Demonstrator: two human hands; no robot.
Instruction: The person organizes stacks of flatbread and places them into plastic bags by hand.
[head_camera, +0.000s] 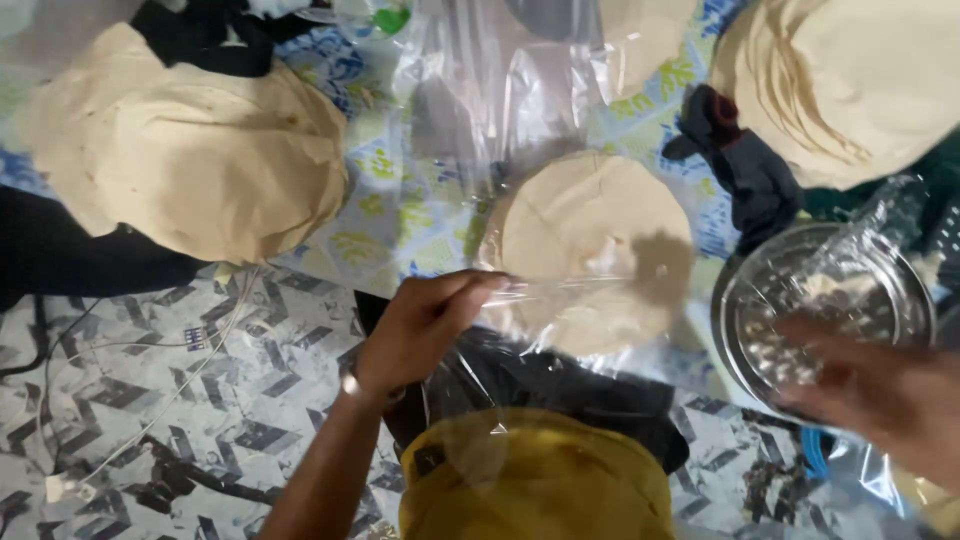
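Centrally, the left hand (425, 325) pinches the edge of a clear plastic bag (560, 290), fingers (480, 285) clenched on the film. Inside or under the film, at frame centre, lies a stack of round flatbreads (590, 235); which of the two cannot be told. The right hand (880, 395), blurred at lower right, hovers over a round steel dish (740, 300); its grip cannot be told. A large flatbread pile (200, 160) sits upper left, another pile (850, 80) upper right, a dark cloth (745, 165) between. Patterned floor (200, 400) fills the lower left.
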